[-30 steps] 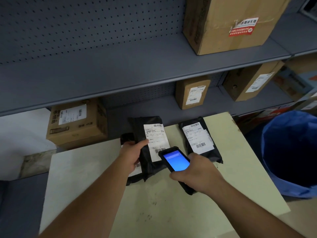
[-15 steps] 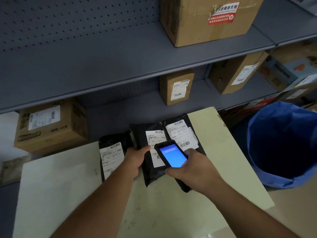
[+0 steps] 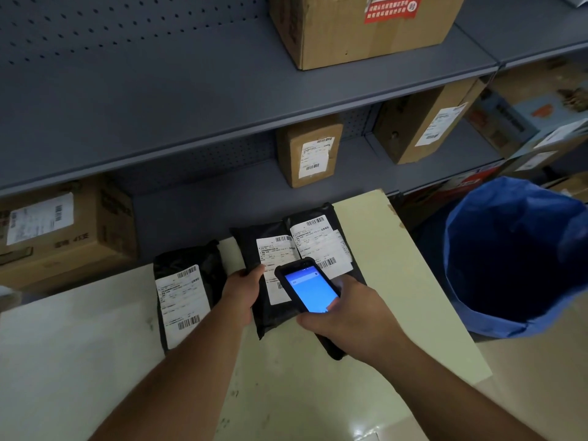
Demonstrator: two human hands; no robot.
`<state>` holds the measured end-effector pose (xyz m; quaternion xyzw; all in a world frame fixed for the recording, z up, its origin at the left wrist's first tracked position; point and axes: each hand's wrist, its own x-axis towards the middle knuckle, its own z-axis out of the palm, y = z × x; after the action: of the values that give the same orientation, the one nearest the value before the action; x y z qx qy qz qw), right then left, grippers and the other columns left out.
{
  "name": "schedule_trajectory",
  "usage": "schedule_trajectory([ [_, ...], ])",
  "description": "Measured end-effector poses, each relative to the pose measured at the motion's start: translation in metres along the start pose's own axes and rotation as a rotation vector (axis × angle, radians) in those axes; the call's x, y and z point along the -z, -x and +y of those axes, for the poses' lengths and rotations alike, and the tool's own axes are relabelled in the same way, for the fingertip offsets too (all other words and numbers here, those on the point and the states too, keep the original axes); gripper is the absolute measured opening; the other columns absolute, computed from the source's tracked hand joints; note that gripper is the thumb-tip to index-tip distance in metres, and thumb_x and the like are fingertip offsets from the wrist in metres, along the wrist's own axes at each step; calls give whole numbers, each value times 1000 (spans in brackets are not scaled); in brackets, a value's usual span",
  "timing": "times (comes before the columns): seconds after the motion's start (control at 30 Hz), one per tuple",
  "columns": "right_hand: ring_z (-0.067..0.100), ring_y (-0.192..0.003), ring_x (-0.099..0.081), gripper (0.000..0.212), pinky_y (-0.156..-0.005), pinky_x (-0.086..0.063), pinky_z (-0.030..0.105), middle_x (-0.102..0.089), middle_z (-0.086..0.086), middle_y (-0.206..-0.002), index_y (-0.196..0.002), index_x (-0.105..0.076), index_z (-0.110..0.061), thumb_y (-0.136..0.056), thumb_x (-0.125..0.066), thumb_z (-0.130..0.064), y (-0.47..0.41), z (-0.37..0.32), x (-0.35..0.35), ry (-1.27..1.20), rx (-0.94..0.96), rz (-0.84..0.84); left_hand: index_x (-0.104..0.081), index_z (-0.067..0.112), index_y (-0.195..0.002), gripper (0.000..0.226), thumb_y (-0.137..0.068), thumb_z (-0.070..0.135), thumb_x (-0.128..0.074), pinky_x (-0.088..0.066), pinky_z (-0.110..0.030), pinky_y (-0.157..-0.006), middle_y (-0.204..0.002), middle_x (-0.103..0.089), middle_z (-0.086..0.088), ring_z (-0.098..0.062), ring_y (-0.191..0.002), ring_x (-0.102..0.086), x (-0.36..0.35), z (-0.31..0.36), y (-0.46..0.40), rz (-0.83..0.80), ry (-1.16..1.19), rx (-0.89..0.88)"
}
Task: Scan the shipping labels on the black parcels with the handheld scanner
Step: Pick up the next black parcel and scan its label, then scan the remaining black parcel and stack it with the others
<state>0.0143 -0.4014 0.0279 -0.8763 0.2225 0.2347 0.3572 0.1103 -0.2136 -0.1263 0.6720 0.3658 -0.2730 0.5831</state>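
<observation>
Right hand (image 3: pixel 353 319) is wrapped around the handheld scanner (image 3: pixel 310 289), holding it tilted over the middle black parcel (image 3: pixel 270 281), its screen glowing blue and the thumb lying at the screen's lower edge. Left hand (image 3: pixel 241 292) grips that same parcel by its left edge, thumb on top just beside the white shipping label (image 3: pixel 276 268), the other fingers hidden below. The parcel's right side overlaps a second black parcel (image 3: pixel 321 240), whose label faces up with a barcode showing just past the scanner's top. A third black parcel (image 3: pixel 186 294) lies apart to the left on the pale worktop (image 3: pixel 397 281), label up. I can't quite tell whether the middle parcel is lifted or resting flat. Behind the worktop stands grey shelving (image 3: pixel 159 122) carrying brown cardboard boxes (image 3: pixel 310 151), and to the right is a bin lined with a blue bag (image 3: pixel 509 256).
</observation>
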Motion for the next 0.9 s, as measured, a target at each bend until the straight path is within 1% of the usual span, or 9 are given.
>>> schedule_trajectory([
  [0.07,15,-78,-70,49,-71,-64,37,-66,-5,-84,-97,-56,-23,-69,-85,-50,-2,0,1,0,-2,0,-72,11,-121,38,-97,40,-69,-60,-43,-88,-99,-78,-8,-31,-93,-74,-2,0,-3,3,-5,9],
  [0.23,17,-75,-69,49,-67,-62,36,-66,-3,-84,-95,-56,-22,-68,-84,-51,-6,1,0,2,-4,2,-72,14,-119,26,-103,32,-63,-55,-28,-53,-92,-77,-6,-25,-79,-75,-8,3,2,-17,50,38],
  [0.3,15,-70,-66,48,-63,-59,33,-66,-3,-82,-93,-55,-22,-68,-84,-51,-6,1,-2,8,0,5,-70,15,-121,26,-103,32,-63,-55,-27,-49,-93,-77,-5,-23,-78,-75,-8,2,4,-18,51,20],
  [0.4,14,-69,-65,48,-62,-59,32,-65,-4,-82,-93,-55,-23,-67,-84,-51,-6,-1,-6,16,4,-1,-66,17,-131,35,-102,36,-63,-54,-30,-65,-102,-75,-4,-22,-87,-72,-3,1,3,6,-21,-14],
  [0.5,14,-73,-67,49,-64,-60,33,-64,-5,-83,-94,-55,-25,-67,-84,-52,-5,-9,-11,33,24,-14,-57,18,-146,70,-88,55,-64,-51,-40,-101,-138,-67,-7,-29,-116,-64,9,6,4,48,-144,-51],
  [0.63,13,-74,-68,49,-61,-58,30,-65,-5,-84,-97,-55,-27,-67,-84,-52,-1,-25,-18,41,53,-31,-42,18,-160,69,-99,43,-61,-40,-42,-117,-160,-48,-6,-32,-141,-49,30,17,11,64,-175,-123],
  [0.7,13,-76,-68,50,-61,-56,29,-66,-5,-85,-101,-56,-25,-68,-85,-51,1,-33,-23,46,73,-41,-43,19,-160,67,-100,40,-64,-38,-40,-119,-159,-50,-5,-29,-142,-49,46,19,12,71,-162,-143],
  [0.8,12,-83,-67,55,-62,-53,26,-64,-5,-92,-108,-53,-27,-71,-86,-51,6,-45,-32,64,97,-70,-53,23,-152,58,-98,34,-68,-45,-40,-115,-145,-63,-2,-25,-130,-61,73,18,13,106,-93,-159],
  [0.9,11,-81,-67,52,-63,-55,28,-64,-5,-91,-103,-53,-26,-71,-85,-52,8,-54,-42,94,107,-70,-63,22,-141,47,-96,31,-69,-57,-39,-97,-113,-73,0,-22,-108,-71,103,14,10,187,12,-187],
])
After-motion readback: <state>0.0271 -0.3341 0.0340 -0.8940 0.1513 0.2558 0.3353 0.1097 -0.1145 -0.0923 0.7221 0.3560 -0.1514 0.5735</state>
